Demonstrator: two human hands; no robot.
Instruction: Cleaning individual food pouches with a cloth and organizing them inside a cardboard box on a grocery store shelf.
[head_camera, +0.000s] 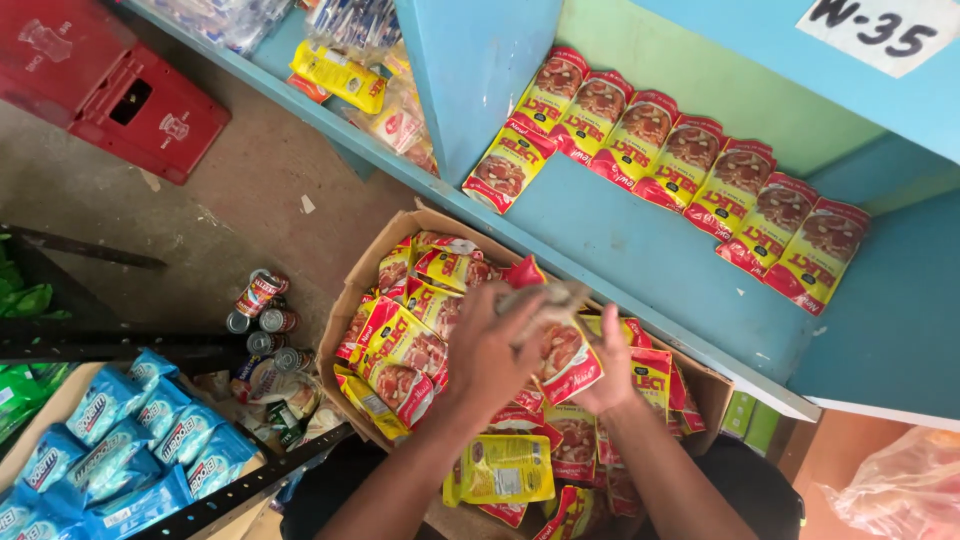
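Head cam looks down at a cardboard box (352, 292) stuffed with pouches. Over its middle, left hand (490, 355) and right hand (608, 365) both grip one red-and-yellow pouch (563, 352). Behind the box, a shelf row (690, 170) overlaps, fronts showing, probably for display.

left hand (487, 357): fingers curled, gripping | right hand (612, 362): fingers closed, gripping

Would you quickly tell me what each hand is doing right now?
Left hand: closed over a stack of red-and-yellow pouches above the cardboard box.
Right hand: gripping the same stack from the other side.
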